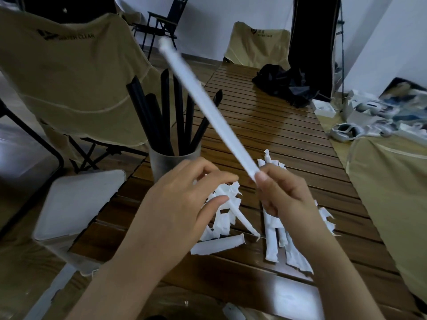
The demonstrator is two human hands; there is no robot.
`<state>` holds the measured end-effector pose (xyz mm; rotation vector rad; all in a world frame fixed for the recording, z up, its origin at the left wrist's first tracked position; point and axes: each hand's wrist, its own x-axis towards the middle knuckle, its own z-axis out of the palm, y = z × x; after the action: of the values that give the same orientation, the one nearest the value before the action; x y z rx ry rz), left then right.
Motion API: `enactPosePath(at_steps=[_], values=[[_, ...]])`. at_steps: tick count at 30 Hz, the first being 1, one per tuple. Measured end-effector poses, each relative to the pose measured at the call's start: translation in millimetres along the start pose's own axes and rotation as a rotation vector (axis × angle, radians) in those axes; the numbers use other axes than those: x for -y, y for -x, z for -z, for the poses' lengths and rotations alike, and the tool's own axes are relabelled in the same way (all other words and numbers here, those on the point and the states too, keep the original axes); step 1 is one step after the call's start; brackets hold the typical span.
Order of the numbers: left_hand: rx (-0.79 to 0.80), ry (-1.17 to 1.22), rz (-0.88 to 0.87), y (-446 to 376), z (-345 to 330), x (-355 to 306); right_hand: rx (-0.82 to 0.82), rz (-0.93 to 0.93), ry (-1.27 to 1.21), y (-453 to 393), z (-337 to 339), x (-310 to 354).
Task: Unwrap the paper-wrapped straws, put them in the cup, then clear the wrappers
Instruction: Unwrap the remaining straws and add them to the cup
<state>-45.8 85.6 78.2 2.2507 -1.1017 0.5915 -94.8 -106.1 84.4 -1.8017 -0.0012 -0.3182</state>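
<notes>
Setting: Slatted wooden table (277, 125) is standing in a dim room, with beige folding chairs (69, 72) drawn up around it.
Right hand: right hand (284, 195) is pinching the near end of a wrapped straw (208, 107) between thumb and curled fingers; the straw, fully sheathed in white paper, is slanting up and away to the left from those fingers.
Left hand: left hand (182, 202) is hovering just left of the right fingers, loosely curled. It looks empty, though motion blur is making that hard to confirm.
Cup: translucent cup (171, 162) is sitting just beyond the left fingertips, holding several black straws (166, 116) that are leaning outward.
Wrappers: torn wrappers (228, 211) are lying scattered under and between both hands, some trailing toward the person below the right hand.
More straws: whether any pieces under the right hand hold straws, I cannot tell.
Progress: judging by the filled cup and litter, most unwrapping seems done; clearing is not yet begun.
Risk one: the raised straw's far end is swinging above the cup, so a careless sweep could knock the leaning straws or tip the cup.
Risk two: tearing so near the cup could drop paper scraps into it.
Risk three: light wrappers near the table edge could slide off during clearing.
Writing: dark chair-back lettering is ending in "CLEAR"; the rest is too blurred to read.
</notes>
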Motion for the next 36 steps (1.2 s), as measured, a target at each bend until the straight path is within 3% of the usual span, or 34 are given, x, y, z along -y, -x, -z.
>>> enactPosePath(at_steps=[7, 15, 20, 29, 36], values=[[-0.300, -0.208, -0.171, -0.1, 17.8, -18.2, 0.239, 0.008, 0.047, 7.0, 7.7, 6.2], [-0.121, -0.237, -0.095, -2.7, 18.3, -13.3, 0.300, -0.003, 0.159, 7.8, 1.6, 2.3], [-0.060, -0.206, -0.019, -2.7, 18.5, -9.6, 0.115, 0.100, 0.235, 3.8, -7.9, 11.6], [-0.124, -0.226, -0.016, 1.5, 15.4, -5.1, -0.146, 0.185, 0.408, 3.5, -28.0, 10.9], [-0.160, -0.255, -0.052, 2.8, 12.8, -0.3, -0.254, 0.096, 0.445, 9.0, -44.4, 10.5]])
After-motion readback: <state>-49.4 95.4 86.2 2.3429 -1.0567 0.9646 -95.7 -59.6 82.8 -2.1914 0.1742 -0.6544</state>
